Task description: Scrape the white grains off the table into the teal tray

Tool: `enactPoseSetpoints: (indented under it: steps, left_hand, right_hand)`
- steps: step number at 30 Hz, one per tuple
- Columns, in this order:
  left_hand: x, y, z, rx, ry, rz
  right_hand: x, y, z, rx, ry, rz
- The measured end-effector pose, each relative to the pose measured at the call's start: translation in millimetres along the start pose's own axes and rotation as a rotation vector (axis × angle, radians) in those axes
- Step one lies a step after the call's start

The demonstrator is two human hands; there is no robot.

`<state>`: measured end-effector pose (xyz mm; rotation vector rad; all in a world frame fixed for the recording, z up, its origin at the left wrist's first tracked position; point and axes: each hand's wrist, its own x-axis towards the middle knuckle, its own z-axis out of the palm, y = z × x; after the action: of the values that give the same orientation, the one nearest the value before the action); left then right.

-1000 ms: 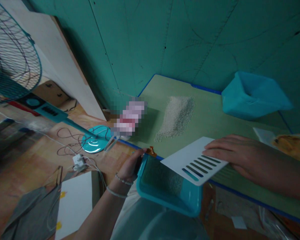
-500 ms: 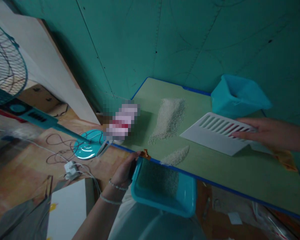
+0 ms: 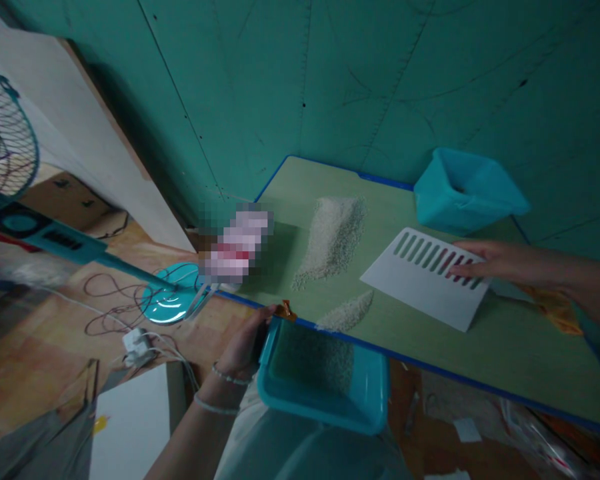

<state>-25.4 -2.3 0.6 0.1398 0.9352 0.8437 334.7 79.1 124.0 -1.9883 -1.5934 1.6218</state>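
Observation:
My left hand [image 3: 245, 347] grips the left rim of a teal plastic tray [image 3: 325, 381] held just below the near edge of the green table [image 3: 505, 360]; white grains lie inside the tray. My right hand [image 3: 485, 265] pinches the slotted end of a white flat scraper [image 3: 420, 283], which lies tilted on the table. A large heap of white grains [image 3: 333, 237] sits toward the back left of the table. A small heap [image 3: 347, 313] rests at the near edge, right above the tray.
A teal bin [image 3: 467, 190] stands at the back right by the teal wall. A blurred pink-and-white package [image 3: 235, 248] lies at the table's left corner. An orange-yellow wrapper [image 3: 555, 308] is under my right forearm. A fan with a teal base [image 3: 173, 300], cables and a white board lie on the floor at left.
My right hand lifted the scraper off the tray's edge and carried it back onto the table, right of the heaps. A small heap now lies at the near edge. The tray stayed put.

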Motion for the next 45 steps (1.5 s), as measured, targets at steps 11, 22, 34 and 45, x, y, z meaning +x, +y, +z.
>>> enactPoseSetpoints:
  steps: [11, 22, 34, 45]
  left_hand:
    - [0.2, -1.0, 1.9, -0.026, 0.01, 0.024]
    - [2.9, -2.8, -0.6, -0.038, 0.041, 0.085]
    - [-2.4, -1.0, 4.1, 0.013, 0.047, 0.094]
    - [-1.3, -2.8, 2.4, -0.044, 0.082, 0.112]
  right_hand:
    - [16.4, -10.9, 19.2, -0.117, -0.134, -0.091]
    - [21.9, -20.8, 36.2, -0.22, -0.245, -0.097]
    - [23.0, -28.6, 49.8, -0.279, -0.28, -0.173]
    - [28.5, -34.2, 60.8, -0.31, -0.28, -0.231]
